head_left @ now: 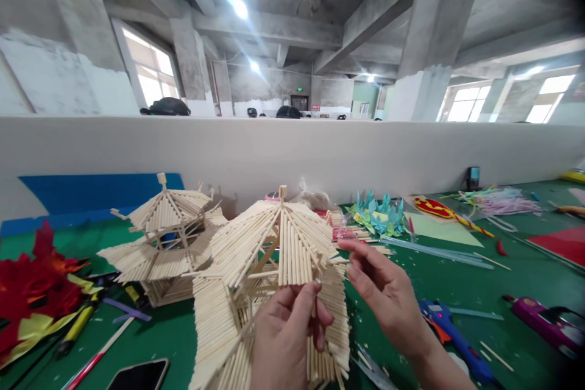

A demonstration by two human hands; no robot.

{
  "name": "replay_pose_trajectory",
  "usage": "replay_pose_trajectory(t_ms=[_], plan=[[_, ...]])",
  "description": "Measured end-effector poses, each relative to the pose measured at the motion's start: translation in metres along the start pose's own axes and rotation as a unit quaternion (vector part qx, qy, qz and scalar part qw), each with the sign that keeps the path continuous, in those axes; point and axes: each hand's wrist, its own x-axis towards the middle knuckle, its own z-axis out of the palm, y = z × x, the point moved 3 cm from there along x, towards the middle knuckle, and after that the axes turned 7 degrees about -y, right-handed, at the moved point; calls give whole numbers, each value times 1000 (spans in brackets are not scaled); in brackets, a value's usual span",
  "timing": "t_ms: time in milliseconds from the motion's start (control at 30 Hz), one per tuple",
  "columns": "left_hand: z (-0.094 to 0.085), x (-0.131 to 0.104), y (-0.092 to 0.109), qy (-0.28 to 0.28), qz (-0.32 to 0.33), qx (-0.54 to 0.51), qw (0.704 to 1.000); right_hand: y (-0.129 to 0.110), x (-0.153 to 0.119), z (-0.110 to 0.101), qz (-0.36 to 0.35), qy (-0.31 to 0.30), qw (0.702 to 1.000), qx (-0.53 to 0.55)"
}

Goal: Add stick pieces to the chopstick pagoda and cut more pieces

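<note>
- We worked at a green counter (475, 283), where a pale wooden-stick pavilion model (274, 237) stood directly before us, its layered roof peaking in a short stick finial (283, 195).
- Our left hand (283, 332) pinched the model's front lower roof edge between thumb and forefinger; the exact contact was partly hidden.
- Our right hand (395, 298) hovered just beside the roof's right side, its fingers loosely spread and holding nothing.
- A second pale wooden-stick pavilion (164, 241) stood behind and to the left, near a blue sheet (100, 192) and red artificial flowers (39, 286).
- Right of the model lay teal folded-paper pieces (377, 213), clear glue sticks (434, 251) and a blue glue gun (457, 335), with a purple tool (543, 323) farther right.
- A dark-screened phone (139, 375) lay at front left.
- Beyond the long white partition (292, 149), dark headwear (167, 106) showed above its top edge.
</note>
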Motion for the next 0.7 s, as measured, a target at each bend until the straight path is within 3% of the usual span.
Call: replay_pose_trajectory(t_ms=[433, 567, 700], plan=[[1, -1, -1, 7, 6, 11, 1000, 3, -5, -1, 13, -21, 1000, 1], [-3, -18, -9, 5, -11, 37, 999, 3, -16, -9, 16, 18, 1000, -10], [-18, -49, -15, 11, -49, 98, 994, 10, -45, -24, 50, 99, 992, -58]])
